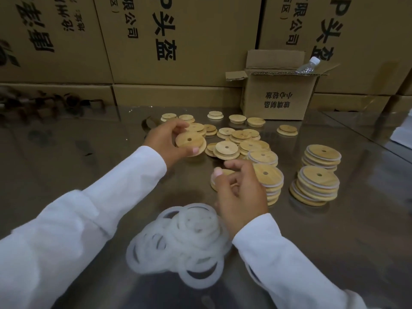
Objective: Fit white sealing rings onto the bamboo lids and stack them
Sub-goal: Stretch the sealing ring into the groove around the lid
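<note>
Left hand (pixel 169 139) grips bamboo lid (pixel 190 142) by rim; right hand (pixel 240 190) relaxed, fingers loosely curled, above ringed stack (pixel 268 177); sealing rings (pixel 185 239) heaped nearby.

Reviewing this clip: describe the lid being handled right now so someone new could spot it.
Find the open carton at the back of the steel table; loose bamboo lids lie scattered before it. At that scatter's left edge the left hand grips one lid, tilted, the only one held rather than lying down.
</note>
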Available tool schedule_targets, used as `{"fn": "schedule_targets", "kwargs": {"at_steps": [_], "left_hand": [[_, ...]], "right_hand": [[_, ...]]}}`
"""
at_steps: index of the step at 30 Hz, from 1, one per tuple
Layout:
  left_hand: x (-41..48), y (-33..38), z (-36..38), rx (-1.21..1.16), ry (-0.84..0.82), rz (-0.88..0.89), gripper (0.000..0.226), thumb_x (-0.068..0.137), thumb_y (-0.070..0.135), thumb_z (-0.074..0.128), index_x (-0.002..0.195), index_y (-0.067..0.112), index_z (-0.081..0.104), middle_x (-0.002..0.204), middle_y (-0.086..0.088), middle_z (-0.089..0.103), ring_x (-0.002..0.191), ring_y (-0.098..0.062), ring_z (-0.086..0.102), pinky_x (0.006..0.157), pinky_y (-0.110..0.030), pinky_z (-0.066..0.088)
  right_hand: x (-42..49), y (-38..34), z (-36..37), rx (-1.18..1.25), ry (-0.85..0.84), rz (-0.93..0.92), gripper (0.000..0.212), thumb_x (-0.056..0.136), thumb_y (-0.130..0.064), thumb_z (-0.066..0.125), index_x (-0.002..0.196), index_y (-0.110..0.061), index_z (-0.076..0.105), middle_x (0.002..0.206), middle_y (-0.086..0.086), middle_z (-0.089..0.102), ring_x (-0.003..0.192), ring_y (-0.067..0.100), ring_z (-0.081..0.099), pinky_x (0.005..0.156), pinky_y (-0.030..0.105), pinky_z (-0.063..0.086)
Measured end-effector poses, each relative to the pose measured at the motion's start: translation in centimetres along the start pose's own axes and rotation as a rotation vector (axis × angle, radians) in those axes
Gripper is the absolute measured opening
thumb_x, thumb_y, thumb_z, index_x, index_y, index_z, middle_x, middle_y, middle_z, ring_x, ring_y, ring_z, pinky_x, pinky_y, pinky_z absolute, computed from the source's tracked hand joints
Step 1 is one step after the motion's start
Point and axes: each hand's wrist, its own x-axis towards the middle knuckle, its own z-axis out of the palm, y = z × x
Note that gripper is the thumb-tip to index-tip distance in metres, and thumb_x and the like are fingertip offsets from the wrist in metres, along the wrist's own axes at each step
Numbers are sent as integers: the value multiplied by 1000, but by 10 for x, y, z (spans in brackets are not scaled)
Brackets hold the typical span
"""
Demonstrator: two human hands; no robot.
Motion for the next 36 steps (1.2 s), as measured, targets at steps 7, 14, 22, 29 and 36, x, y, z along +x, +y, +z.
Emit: {"fn": "schedule_targets", "kwargs": {"at_steps": [7, 14, 22, 29, 36], "left_hand": [[-73, 28, -14, -115, -30, 249, 56, 62, 10, 81, 110, 24, 55, 109, 7, 59, 102, 2, 53, 84, 0, 34], [-93, 23, -3, -261, -59, 143, 58, 67, 18, 79, 115, 31, 49, 114, 17, 55, 105, 3, 53, 87, -6, 40], [-92, 7, -5, -747, -149, -332, 19, 63, 29, 65, 71, 12, 65, 68, -5, 66, 73, -24, 61, 77, -37, 53], [-84, 2, -6, -1005, -93, -538, 10, 88, 10, 52, 82, 4, 55, 91, -14, 59, 83, -28, 62, 53, -37, 57], [-84, 0, -7, -1012, -114, -557, 10, 94, 14, 45, 92, 5, 50, 94, -20, 60, 61, -30, 69, 51, -36, 58]], "right_hand": [[8, -9, -6, 492, -128, 353, 20, 90, -39, 51, 90, -20, 56, 60, -1, 63, 39, 12, 55, 38, 16, 41], [5, -5, -11, 342, -172, 214, 12, 87, -15, 58, 76, -16, 63, 46, -6, 60, 41, 6, 55, 47, 15, 45], [0, -3, -3, 347, -321, 135, 9, 89, -16, 57, 83, -22, 61, 54, -8, 62, 47, 9, 57, 52, 17, 47], [0, 11, -6, -192, -356, -47, 9, 85, -27, 59, 77, -30, 62, 75, -9, 61, 70, 5, 53, 68, 20, 44], [-3, 8, -10, -469, -487, -155, 6, 82, -29, 62, 82, -27, 68, 90, -7, 62, 80, 8, 54, 69, 20, 40]]}}
